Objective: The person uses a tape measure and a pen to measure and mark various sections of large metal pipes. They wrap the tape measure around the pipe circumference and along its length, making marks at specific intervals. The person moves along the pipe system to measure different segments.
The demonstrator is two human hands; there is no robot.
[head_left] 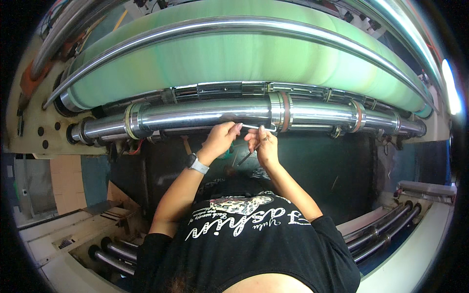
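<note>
My left hand (219, 140), with a watch (196, 164) on its wrist, is closed on one end of a thin silvery rod (250, 127). Its other end reaches toward a metal collar (280, 111) on the long chrome shaft (205, 113); whether it touches the collar I cannot tell. Close beside it, just under the collar, my right hand (264, 145) has its fingers curled, with the fingertips by the rod. A slim dark stick-like tool (245, 159) pokes out below these fingers, pointing down and left. The exact kind of either tool is too small to make out.
A wide pale green roller (234, 56) spans the machine behind the shaft, crossed by a chrome bar (234, 22). More collars (355, 117) ring the shaft. Pale machine frames stand on both sides, with short metal rollers (383, 229) at lower right.
</note>
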